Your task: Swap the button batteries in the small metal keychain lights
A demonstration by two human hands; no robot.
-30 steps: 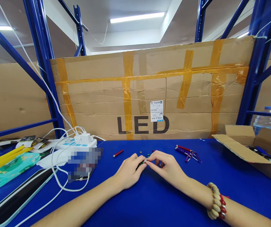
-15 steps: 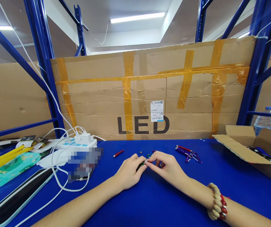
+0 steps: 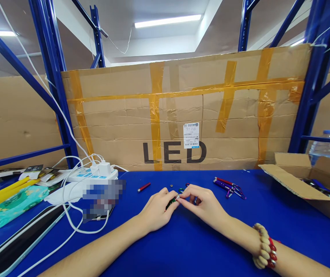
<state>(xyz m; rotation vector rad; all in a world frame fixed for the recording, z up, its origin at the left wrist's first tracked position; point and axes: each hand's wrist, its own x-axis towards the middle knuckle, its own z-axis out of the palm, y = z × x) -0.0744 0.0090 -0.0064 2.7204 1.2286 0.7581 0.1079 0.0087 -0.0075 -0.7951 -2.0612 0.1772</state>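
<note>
Both my hands rest on the blue table (image 3: 182,246) and meet over a small green pen-like torch (image 3: 171,201). My left hand (image 3: 156,209) is closed around its green body. My right hand (image 3: 203,204) pinches its silver end between thumb and fingertips. Most of the green torch is hidden by my fingers. A beaded bracelet (image 3: 264,246) sits on my right wrist.
A red pen-like piece (image 3: 143,187) and a small coin-like disc (image 3: 171,186) lie behind my hands. A bunch of red and purple pieces with clips (image 3: 229,186) lies to the right. An open cardboard box (image 3: 311,184) stands at right, a power strip (image 3: 94,175) with white cables at left.
</note>
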